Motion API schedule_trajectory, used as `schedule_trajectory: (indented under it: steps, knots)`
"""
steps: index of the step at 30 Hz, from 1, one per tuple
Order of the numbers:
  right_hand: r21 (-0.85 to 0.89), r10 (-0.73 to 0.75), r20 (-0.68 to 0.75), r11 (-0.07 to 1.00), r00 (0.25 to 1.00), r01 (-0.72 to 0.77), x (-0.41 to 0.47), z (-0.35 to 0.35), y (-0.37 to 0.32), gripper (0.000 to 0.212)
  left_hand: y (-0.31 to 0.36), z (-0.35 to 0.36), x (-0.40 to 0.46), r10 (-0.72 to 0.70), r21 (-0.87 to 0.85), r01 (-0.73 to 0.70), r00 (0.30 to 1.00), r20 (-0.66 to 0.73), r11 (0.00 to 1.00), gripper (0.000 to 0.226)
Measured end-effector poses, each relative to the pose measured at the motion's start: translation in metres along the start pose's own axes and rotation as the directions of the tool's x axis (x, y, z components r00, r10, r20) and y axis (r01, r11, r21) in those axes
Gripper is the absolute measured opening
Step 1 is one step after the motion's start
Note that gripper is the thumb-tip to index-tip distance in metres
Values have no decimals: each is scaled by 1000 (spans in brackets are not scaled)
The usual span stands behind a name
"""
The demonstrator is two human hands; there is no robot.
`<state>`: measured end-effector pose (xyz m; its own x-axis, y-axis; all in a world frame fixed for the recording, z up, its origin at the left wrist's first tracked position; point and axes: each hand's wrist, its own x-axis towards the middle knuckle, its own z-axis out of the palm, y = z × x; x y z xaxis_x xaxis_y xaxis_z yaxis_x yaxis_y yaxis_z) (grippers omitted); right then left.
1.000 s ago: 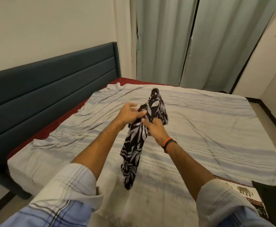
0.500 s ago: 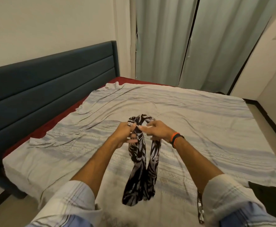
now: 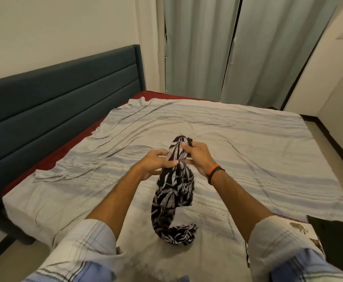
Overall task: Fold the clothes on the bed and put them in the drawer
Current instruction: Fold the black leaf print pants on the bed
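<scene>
No text, label, brand, number or sign can be read anywhere in view.

A dark blue headboard is at nine o'clock. Grey curtains hang at twelve o'clock by the wall.

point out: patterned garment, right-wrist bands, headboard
patterned garment [image 3: 173, 192], head view, on the hanging middle of the cloth below the hands.
right-wrist bands [image 3: 215, 172], head view, on the orange and black bands at the wrist.
headboard [image 3: 54, 98], head view, on the padded front face.
</scene>
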<state>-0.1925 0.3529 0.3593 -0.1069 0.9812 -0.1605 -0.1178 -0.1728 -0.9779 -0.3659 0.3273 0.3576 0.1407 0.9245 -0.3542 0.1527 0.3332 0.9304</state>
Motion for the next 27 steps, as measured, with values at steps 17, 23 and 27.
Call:
schedule_trajectory:
  steps: [17, 23, 27]
  knots:
    - [-495, -73, 160, 857, 984, 144, -10, 5, -3, 66, 9, -7, 12, 8, -248, -49, 987, -164, 968, 15]
    - [-561, -71, 212, 808, 975, 181, -7, 5, -2, 68, 14, -8, 9, 9, -449, -58, 994, -110, 892, 51]
    - [-549, -183, 41, 817, 982, 176, 4, 3, 0, 20, 12, -10, 3, 30, -370, -46, 998, -49, 928, 79]
